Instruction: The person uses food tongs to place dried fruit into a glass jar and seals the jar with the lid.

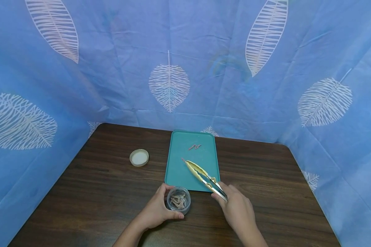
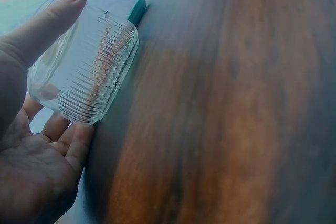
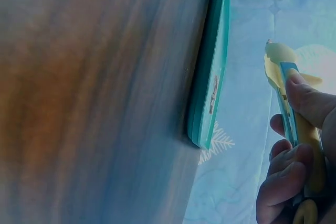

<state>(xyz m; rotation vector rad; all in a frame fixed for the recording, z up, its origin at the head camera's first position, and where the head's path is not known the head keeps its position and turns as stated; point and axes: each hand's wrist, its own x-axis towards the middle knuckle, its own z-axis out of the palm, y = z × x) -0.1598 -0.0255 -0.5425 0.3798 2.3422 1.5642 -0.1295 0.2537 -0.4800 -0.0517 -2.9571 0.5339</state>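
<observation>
Left hand (image 1: pixel 157 208): clamped round the clear jar (image 1: pixel 186 209), thumb on the side nearest me, fingers round the far side.
Jar: just off the near edge of the tray, low at the table. Ribbed walls, open top. Can't tell if its base sits fully flat.
Inside the jar: a tangle of pale brownish strips (image 1: pixel 178 201), seen straight through the mouth.
Right hand (image 1: pixel 238 207): gripping the tongs (image 1: pixel 191 168) by the metal handle part, thumb along one arm.
Tongs: yellow ends pointing forward and left over the tray, held up off it. Tips look together, with a tiny pinkish bit (image 1: pixel 183 159) poking out the end.
Tray (image 1: pixel 176 168): teal, lying flat, running to the table's back edge.
On the tray: a few thin pinkish strips (image 1: pixel 194 146) bunched toward the far end.
Lid (image 1: pixel 139 158): round, pale middle, lying left of the tray, well apart from the jar.
Table (image 1: pixel 96 192): dark wood grain.
Backdrop (image 1: pixel 126 79): blue cloth, white leaf prints.
</observation>
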